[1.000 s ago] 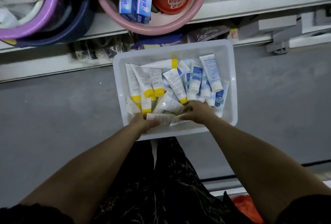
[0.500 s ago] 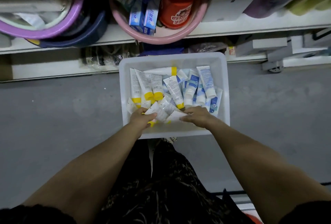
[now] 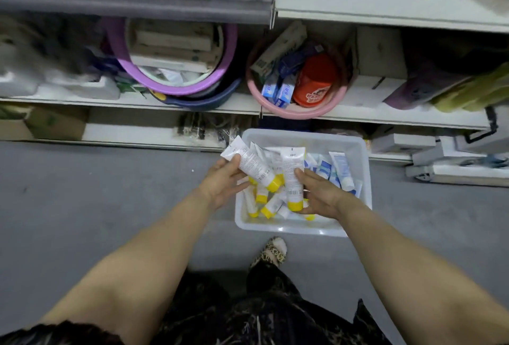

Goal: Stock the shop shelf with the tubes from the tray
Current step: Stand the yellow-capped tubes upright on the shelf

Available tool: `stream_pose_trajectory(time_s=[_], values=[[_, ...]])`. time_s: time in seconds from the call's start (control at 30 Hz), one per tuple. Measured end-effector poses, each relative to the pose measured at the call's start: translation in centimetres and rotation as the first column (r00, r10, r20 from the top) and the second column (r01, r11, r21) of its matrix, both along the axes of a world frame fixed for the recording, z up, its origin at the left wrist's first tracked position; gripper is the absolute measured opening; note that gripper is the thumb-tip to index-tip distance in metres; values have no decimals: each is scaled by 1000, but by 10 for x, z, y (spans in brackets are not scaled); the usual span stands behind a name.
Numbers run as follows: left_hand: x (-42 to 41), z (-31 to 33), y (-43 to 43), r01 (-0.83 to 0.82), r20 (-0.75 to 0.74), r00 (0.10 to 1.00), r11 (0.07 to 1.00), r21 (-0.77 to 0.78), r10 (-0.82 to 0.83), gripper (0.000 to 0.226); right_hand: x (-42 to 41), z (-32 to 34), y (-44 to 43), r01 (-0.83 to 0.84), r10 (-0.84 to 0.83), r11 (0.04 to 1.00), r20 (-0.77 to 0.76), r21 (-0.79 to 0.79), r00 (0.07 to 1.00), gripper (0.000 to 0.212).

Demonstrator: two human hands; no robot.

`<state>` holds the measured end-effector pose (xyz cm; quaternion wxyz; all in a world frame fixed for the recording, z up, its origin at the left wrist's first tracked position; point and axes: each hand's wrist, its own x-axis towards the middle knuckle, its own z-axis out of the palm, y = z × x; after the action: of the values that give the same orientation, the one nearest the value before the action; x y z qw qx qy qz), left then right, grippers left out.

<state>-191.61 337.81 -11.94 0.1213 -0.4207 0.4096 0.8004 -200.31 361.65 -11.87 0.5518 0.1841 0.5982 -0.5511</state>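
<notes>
"Tubes (image 3: 334, 168) filled the tray (image 3: 289, 227) on the floor (image 3: 110, 193), and two were up: the left hand (image 3: 223, 179) gripped one yellow-capped tube (image 3: 253, 165), slanted, the right hand (image 3: 319, 193) clutched a second tube (image 3: 293, 176), cap toward the person."

"Where was the shelf (image 3: 371, 116)?"

"Dead ahead, past the tray's far rim; both tubes' long axes ran roughly that way, neither hand clearly nearer. A second earlier both hands were down rummaging in the pile; now they'd lifted clear, each loaded."
</notes>
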Motion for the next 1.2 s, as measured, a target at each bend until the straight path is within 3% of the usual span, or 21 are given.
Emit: stream_pose_trajectory(time_s=[0.37, 0.57, 0.7, 1.0, 1.2], values=[[107, 86, -201, -148, -103, 981, 976, 161, 165, 54, 87, 95, -240, 6, -46, 993, -338, -117, 940, 23], [170, 164, -350, -275, -240, 935, 961, -20, 262, 49, 136, 165, -422, -85, -69, 943, -441, -321, 895, 20], [198, 219, -432, -331, -354, 890, 942, -63, 289, 25, 153, 216, -511, -190, -59, 893, -525, -407, 849, 17], [211, 346, -583, -427, -643, 739, 877, -220, 198, 14, 168, 344, -687, -412, -123, 724, -691, -554, 713, 30], [185, 444, -681, -459, -778, 626, 833, -310, 55, 23, 143, 434, -783, -483, -246, 601, -723, -636, 646, 43]])
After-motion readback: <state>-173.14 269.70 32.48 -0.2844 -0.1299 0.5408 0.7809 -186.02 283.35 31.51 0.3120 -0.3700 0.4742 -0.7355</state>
